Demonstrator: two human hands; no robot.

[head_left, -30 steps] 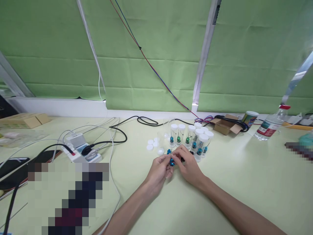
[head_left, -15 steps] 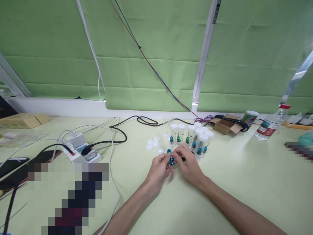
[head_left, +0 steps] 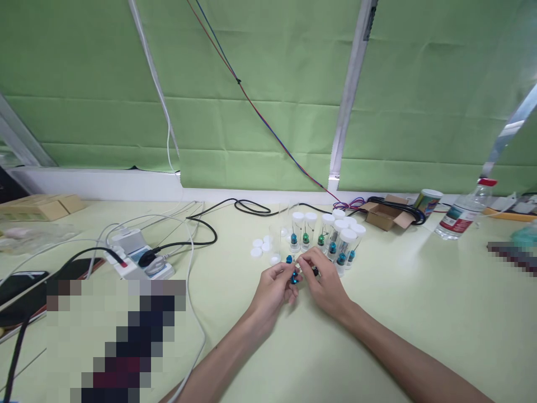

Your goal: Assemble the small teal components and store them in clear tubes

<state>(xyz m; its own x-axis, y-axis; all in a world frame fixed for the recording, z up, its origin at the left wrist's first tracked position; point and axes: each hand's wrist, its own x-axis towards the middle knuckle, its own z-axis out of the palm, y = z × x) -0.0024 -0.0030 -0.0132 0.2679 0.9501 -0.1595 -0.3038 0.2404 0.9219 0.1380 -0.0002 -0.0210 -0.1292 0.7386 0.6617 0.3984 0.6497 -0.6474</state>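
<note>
My left hand (head_left: pixel 272 288) pinches a small shiny blue metallic piece (head_left: pixel 294 275) above the table. My right hand (head_left: pixel 321 274) is closed at the piece's right side, its thumb and fingertips pressed together; whatever they grip is too small to make out. A small black object (head_left: pixel 315 271) shows by the right hand's fingers. Just beyond the hands stand several clear tubes (head_left: pixel 340 256) with white caps, each with a small blue or green piece inside. Loose white caps (head_left: pixel 256 252) lie to the left, near an uncapped clear tube (head_left: pixel 275 238).
A power strip (head_left: pixel 138 257) with plugs and cables sits on the left, and a white cable (head_left: pixel 197 313) loops down beside my left forearm. Back right are an open cardboard box (head_left: pixel 388 215), a can (head_left: pixel 428 201) and a clear bottle with a red cap (head_left: pixel 464 215).
My right fingertips have shifted slightly right, away from the blue piece, showing a small gap. My left hand stays nearly where it was; the view has moved very slightly.
</note>
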